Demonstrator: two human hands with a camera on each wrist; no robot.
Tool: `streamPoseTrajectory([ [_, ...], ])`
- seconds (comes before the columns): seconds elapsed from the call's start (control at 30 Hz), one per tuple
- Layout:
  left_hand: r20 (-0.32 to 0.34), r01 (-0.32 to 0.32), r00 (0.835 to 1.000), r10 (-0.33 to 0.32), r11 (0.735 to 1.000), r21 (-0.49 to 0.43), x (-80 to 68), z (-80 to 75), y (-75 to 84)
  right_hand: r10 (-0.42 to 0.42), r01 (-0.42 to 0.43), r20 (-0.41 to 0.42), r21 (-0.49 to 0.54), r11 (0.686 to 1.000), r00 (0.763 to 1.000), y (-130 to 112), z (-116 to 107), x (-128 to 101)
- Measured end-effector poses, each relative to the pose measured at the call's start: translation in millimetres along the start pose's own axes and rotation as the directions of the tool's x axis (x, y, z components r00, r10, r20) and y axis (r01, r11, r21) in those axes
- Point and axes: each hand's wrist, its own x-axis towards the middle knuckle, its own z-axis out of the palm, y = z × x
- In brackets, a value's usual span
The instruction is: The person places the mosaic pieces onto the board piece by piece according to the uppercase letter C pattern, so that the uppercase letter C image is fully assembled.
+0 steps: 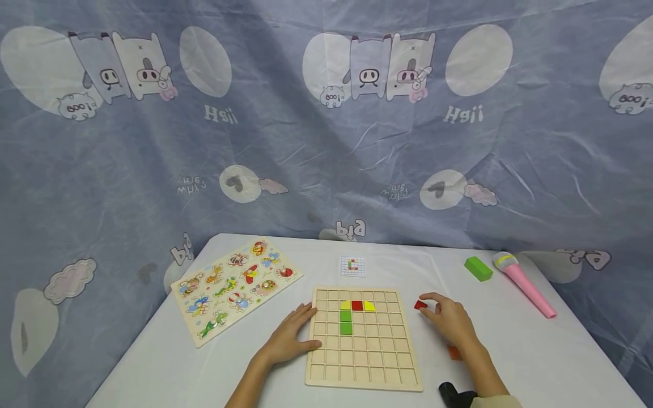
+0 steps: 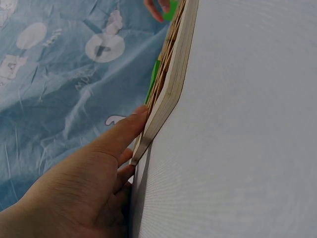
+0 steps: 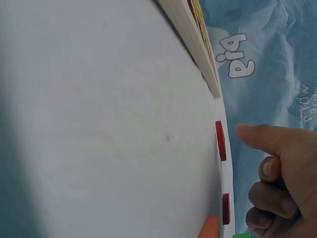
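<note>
Wooden grid board (image 1: 363, 340) is steadied by flat left-hand fingers (image 1: 301, 317); the red tile (image 1: 420, 305), barely touched by loosely curled right-hand fingers (image 1: 433, 299), could be nudged away.

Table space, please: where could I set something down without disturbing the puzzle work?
Free: the table's near-right corner, below the pink microphone, and the near-left edge below the animal puzzle. Crowded: around the grid board, flanked by left hand and right hand.

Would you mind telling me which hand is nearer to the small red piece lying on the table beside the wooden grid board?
The right. The right hand sits just beside the red piece, fingertips almost on it, while the left hand rests against the grid board's opposite edge.
</note>
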Motion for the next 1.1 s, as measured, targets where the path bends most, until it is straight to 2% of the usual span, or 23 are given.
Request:
streamPoseTrajectory([
  [0.23,0.013,0.003,1.0,-0.003,1.0,-0.007,-0.2,0.1,1.9,0.032,-0.033,0.102,0.003,0.999,0.994,8.4,0.3,5.1],
  [0.53,0.0,-0.009,1.0,0.009,1.0,0.002,0.7,2.2,0.0,-0.021,0.022,0.093,-0.01,1.0,0.995,10.5,1.5,9.1],
  [0.7,0.006,-0.009,1.0,0.009,1.0,-0.002,0.1,2.1,2.5,-0.001,0.003,0.113,-0.017,1.0,0.994,12.1,4.0,5.5],
  [1.1,-0.01,-0.016,1.0,0.016,1.0,0.012,-0.6,-0.1,-0.2,0.054,-0.051,0.095,-0.038,0.998,0.994,13.5,0.3,0.0],
])
